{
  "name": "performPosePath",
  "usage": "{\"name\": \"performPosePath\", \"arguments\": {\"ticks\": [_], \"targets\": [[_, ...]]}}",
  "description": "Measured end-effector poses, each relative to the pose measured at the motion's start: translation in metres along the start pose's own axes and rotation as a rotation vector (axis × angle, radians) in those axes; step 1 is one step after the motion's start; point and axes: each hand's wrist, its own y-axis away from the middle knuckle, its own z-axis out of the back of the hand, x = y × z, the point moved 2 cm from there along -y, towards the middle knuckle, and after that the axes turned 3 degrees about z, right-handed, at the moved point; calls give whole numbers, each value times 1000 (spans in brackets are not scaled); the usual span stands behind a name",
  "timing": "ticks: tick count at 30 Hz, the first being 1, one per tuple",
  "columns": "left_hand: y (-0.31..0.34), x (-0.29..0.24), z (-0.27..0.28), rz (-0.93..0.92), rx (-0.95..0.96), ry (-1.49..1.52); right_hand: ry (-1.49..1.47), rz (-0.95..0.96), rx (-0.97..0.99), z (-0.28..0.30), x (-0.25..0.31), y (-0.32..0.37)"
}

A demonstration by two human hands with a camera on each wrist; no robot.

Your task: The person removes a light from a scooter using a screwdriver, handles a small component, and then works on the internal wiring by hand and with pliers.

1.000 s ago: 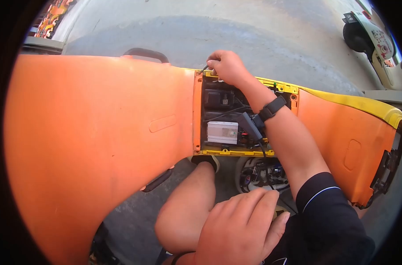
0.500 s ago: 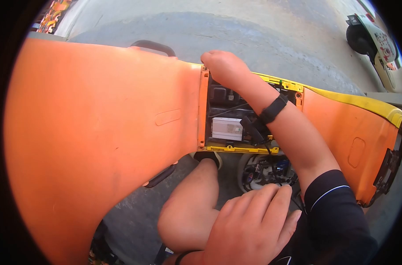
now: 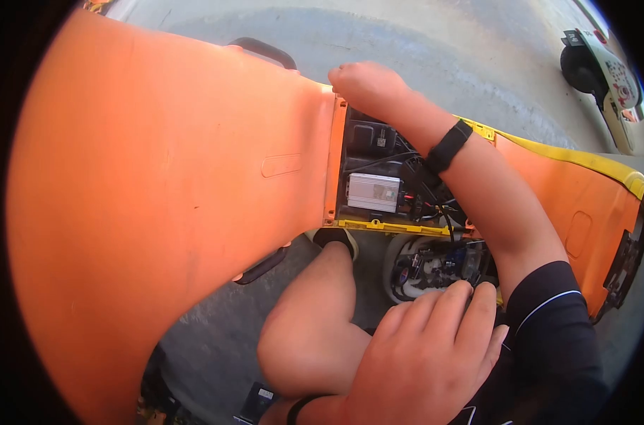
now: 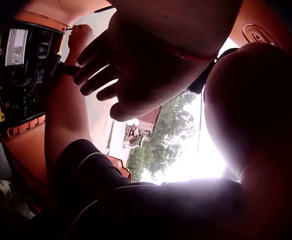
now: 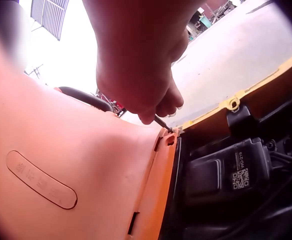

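Observation:
My right hand (image 3: pixel 371 88) curls over the upper corner of the orange body panel (image 3: pixel 215 156). In the right wrist view its fingers grip a slim dark screwdriver (image 5: pixel 161 123), its tip at the screw corner of the panel's orange edge strip (image 5: pixel 153 182); the handle is hidden in the hand. Beside that hand lies the opened bay with a silver finned box (image 3: pixel 373 193) and a black module with a QR label (image 5: pixel 226 172). My left hand (image 3: pixel 424 354) hangs in the foreground, fingers loosely extended, holding nothing, as the left wrist view also shows.
A yellow rim (image 3: pixel 400 227) borders the bay, and cables run inside it. Below stands a pale container (image 3: pixel 435 265) of small parts. A black handle (image 3: pixel 264 52) juts from the panel's far side. A white scooter (image 3: pixel 605 81) stands at the far right.
My right hand has turned over at the corner, hiding the screwdriver seen earlier in the head view. The bay and panel edge have shifted up and right in view; my left hand also appears farther right.

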Motion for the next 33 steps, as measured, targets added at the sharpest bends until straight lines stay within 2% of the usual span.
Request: {"name": "performPosePath", "arguments": {"ticks": [2,6,8,12,14,16,18,20,22,24,28,30,33], "targets": [[2,5,-6,-78,-98,-48,40,18,10,0,-4,-3],[-1,-3,6,-47,-67,-29,189,64,2,1,-5,-4],[-6,-8,13,70,170,-112,210,68,4,2,-5,-5],[-4,-3,7,52,175,-110,255,56,-1,-1,-4,-9],[2,3,-1,-50,-85,8,256,56,-6,-3,-4,-10],[5,3,-4,-37,-62,-6,258,56,-11,-4,-4,-9],[2,1,0,-25,-38,-19,212,-91,37,-2,-3,-7],[-1,-4,6,-31,32,-110,210,-92,38,0,-4,-6],[4,1,-4,-46,-14,-86,209,-94,39,0,-8,-3],[6,3,-7,-60,-62,-60,178,-13,-37,-3,-12,-2],[5,0,-5,-85,-99,-38,95,6,-32,-8,-15,0],[4,-2,-3,-95,-117,-41,-18,71,44,-9,-16,1],[2,-5,-1,-50,-77,-12,39,139,62,-2,-17,7]]}}
